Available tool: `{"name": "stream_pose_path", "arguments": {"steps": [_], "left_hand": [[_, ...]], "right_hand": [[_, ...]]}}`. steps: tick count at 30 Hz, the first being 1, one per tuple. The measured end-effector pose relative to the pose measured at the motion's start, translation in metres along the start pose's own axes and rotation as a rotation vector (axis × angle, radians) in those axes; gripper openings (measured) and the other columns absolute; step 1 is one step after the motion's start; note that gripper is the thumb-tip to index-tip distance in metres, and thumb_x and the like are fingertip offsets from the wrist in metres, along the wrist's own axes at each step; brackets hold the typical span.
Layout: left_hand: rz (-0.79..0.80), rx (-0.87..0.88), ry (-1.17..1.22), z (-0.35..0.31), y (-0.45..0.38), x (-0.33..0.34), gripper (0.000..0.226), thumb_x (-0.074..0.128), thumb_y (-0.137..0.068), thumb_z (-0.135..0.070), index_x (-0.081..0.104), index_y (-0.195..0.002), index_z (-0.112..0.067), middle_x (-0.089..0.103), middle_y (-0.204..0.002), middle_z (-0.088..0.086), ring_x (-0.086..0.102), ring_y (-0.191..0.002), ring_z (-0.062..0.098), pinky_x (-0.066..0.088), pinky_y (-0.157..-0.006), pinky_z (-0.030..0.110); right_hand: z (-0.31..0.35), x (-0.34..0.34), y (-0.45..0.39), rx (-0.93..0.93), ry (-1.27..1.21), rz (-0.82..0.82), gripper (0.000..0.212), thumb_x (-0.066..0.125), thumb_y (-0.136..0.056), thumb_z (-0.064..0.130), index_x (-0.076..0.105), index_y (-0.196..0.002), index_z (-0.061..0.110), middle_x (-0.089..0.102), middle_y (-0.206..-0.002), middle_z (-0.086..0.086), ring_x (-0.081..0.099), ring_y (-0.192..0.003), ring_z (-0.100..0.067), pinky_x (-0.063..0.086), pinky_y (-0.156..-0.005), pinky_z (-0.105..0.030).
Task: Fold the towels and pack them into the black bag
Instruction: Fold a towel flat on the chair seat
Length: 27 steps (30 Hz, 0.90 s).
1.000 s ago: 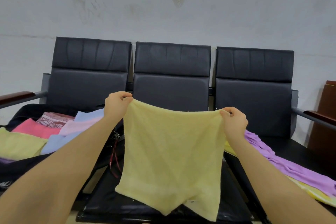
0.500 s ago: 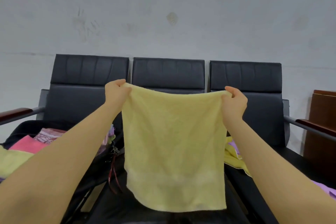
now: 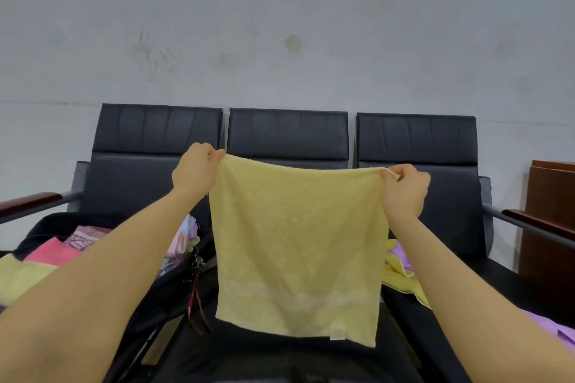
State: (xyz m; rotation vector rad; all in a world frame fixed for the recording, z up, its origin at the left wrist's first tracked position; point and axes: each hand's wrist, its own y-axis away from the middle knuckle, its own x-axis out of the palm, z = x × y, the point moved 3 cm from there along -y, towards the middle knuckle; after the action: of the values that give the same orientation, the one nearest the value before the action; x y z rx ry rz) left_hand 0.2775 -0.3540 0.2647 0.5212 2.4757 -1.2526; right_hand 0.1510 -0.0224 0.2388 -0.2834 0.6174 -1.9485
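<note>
Yellow towel point(image 3: 297, 246) hangs flat between both hands, left hand point(image 3: 194, 169) and right hand point(image 3: 404, 190) each pinching a top corner. To fold it cleanly, I'd keep the top edge taut and level, then bring corner to corner. Black bag point(image 3: 40, 224) with folded towels point(image 3: 53, 253) lies below the left forearm.

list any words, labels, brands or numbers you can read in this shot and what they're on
No text can be read anywhere in this shot.
The small white tag on the bottom hem of the pale yellow terry towel: too small and blurred to read.
The patterned pink cloth in the black bag: leaf-like print only, no letters.
</note>
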Motion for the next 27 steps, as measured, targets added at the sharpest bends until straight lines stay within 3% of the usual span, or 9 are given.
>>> {"name": "stream_pose_path", "arguments": {"steps": [3, 6, 8, 10, 12, 16, 20, 22, 27], "left_hand": [[0.061, -0.103, 0.024, 0.006, 0.002, 0.004, 0.032, 0.048, -0.097, -0.034, 0.053, -0.076, -0.009, 0.052, -0.071, 0.005, 0.047, -0.062, 0.02, 0.034, -0.056, 0.029], [0.077, -0.222, 0.145, 0.011, 0.005, 0.008, 0.039, 0.057, -0.092, -0.03, 0.049, -0.061, -0.01, 0.05, -0.054, 0.007, 0.042, -0.047, 0.017, 0.038, -0.052, 0.026], [0.051, -0.29, 0.297, 0.014, 0.007, 0.008, 0.034, 0.062, -0.09, -0.028, 0.056, -0.064, -0.007, 0.056, -0.045, 0.004, 0.05, -0.048, 0.017, 0.047, -0.056, 0.028], [0.051, -0.335, 0.493, 0.016, 0.008, 0.008, 0.018, 0.066, -0.089, -0.022, 0.064, -0.079, -0.007, 0.065, -0.053, 0.001, 0.064, -0.056, 0.018, 0.056, -0.067, 0.029], [0.099, -0.304, 0.586, 0.013, 0.009, 0.008, 0.009, 0.064, -0.091, -0.013, 0.065, -0.092, -0.005, 0.068, -0.075, 0.006, 0.069, -0.06, 0.014, 0.058, -0.066, 0.022], [0.148, -0.194, 0.583, 0.007, 0.012, 0.001, 0.012, 0.057, -0.092, -0.001, 0.066, -0.098, -0.006, 0.064, -0.084, 0.003, 0.065, -0.069, 0.008, 0.052, -0.057, 0.01], [0.081, -0.179, 0.359, 0.006, 0.016, -0.003, 0.017, 0.053, -0.095, -0.018, 0.064, -0.089, -0.007, 0.059, -0.061, 0.007, 0.052, -0.047, 0.013, 0.044, -0.05, 0.02], [0.023, -0.183, 0.301, 0.003, 0.019, -0.005, 0.026, 0.05, -0.096, -0.025, 0.062, -0.086, -0.004, 0.048, -0.055, 0.008, 0.043, -0.048, 0.016, 0.037, -0.051, 0.023], [-0.031, -0.191, 0.329, -0.005, 0.025, -0.01, 0.029, 0.048, -0.097, -0.029, 0.054, -0.079, -0.007, 0.044, -0.056, 0.006, 0.049, -0.041, 0.012, 0.034, -0.051, 0.022]], "right_hand": [[-0.009, 0.003, 0.007, 0.065, -0.041, 0.056, 0.007, 0.052, -0.094, 0.016, 0.059, -0.092, 0.016, 0.06, -0.092, -0.005, 0.054, -0.073, -0.02, 0.042, -0.064, -0.032], [-0.013, 0.002, 0.011, 0.096, -0.113, 0.058, 0.007, 0.053, -0.095, 0.015, 0.056, -0.09, 0.017, 0.062, -0.083, -0.004, 0.063, -0.06, -0.021, 0.051, -0.063, -0.037], [-0.015, 0.001, 0.012, 0.107, -0.174, 0.056, 0.005, 0.052, -0.096, 0.013, 0.056, -0.094, 0.015, 0.06, -0.079, -0.001, 0.065, -0.055, -0.02, 0.054, -0.064, -0.038], [-0.016, -0.001, 0.011, 0.116, -0.251, 0.039, 0.006, 0.052, -0.096, 0.009, 0.057, -0.098, 0.012, 0.06, -0.077, 0.0, 0.066, -0.059, -0.019, 0.055, -0.066, -0.036], [-0.016, -0.002, 0.009, 0.126, -0.326, 0.02, 0.01, 0.05, -0.096, 0.007, 0.059, -0.1, 0.011, 0.062, -0.082, -0.001, 0.068, -0.065, -0.019, 0.057, -0.068, -0.032], [-0.015, -0.004, 0.006, 0.147, -0.386, 0.007, 0.013, 0.05, -0.098, 0.009, 0.06, -0.106, 0.011, 0.064, -0.089, -0.004, 0.067, -0.07, -0.015, 0.056, -0.067, -0.025], [-0.01, -0.01, 0.009, 0.149, -0.368, -0.016, 0.01, 0.05, -0.098, 0.012, 0.059, -0.102, 0.012, 0.061, -0.076, 0.0, 0.059, -0.051, -0.011, 0.051, -0.058, -0.023], [-0.007, -0.014, 0.012, 0.149, -0.378, -0.037, 0.01, 0.051, -0.097, 0.014, 0.059, -0.102, 0.012, 0.062, -0.076, -0.001, 0.057, -0.048, -0.01, 0.048, -0.055, -0.022], [-0.003, -0.026, 0.012, 0.145, -0.406, -0.062, 0.01, 0.056, -0.095, 0.018, 0.061, -0.101, 0.012, 0.066, -0.082, -0.008, 0.059, -0.048, -0.005, 0.043, -0.056, -0.017]]}}
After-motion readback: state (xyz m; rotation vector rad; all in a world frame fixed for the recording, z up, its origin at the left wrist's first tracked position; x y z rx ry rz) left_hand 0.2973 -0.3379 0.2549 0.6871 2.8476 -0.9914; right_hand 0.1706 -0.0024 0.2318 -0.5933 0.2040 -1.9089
